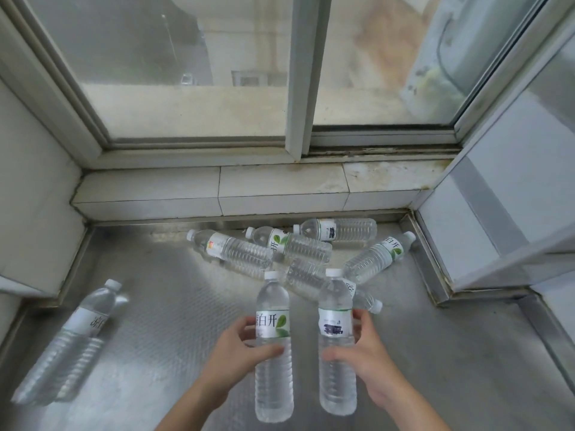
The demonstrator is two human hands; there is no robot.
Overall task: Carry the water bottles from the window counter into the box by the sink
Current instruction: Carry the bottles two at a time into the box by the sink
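Observation:
My left hand grips a clear water bottle with a green-leaf label, held upright above the steel counter. My right hand grips a second water bottle with a dark-printed label, also upright, right beside the first. Behind them several more bottles lie in a loose pile against the back edge of the counter. One further bottle lies on its side alone at the left. The box and the sink are out of view.
A tiled sill and a sliding window rise behind the counter. White tiled walls close in at the left and right. Bare counter lies between the lone left bottle and my hands.

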